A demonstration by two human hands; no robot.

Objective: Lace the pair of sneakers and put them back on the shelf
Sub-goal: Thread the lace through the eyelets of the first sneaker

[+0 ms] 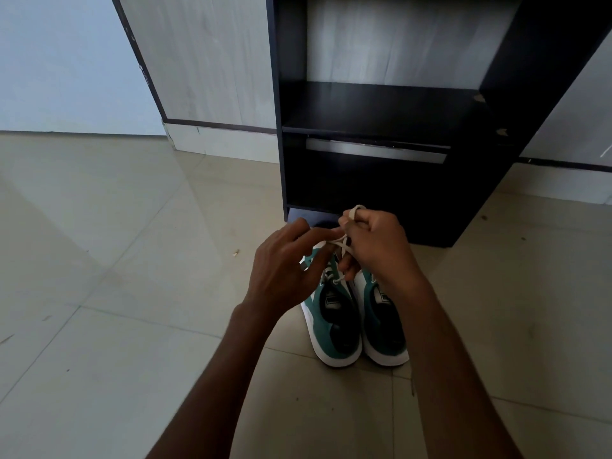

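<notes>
Two green and white sneakers stand side by side on the tiled floor, heels toward me: the left sneaker point(334, 326) and the right sneaker point(385, 326). Both hands hover over the left sneaker's front. My right hand point(377, 246) grips a loop of the cream lace point(344, 248), which curls over its fingers. My left hand point(284, 270) pinches the other lace strand with its fingertips. The laces cross between the two hands. The toes of both sneakers are hidden behind my hands.
A black shelf unit point(381, 127) stands directly behind the sneakers, with a bare dark shelf board and a lower compartment. Pale wood-look panels flank it. The beige tiled floor point(116, 293) spreads to the left and toward me.
</notes>
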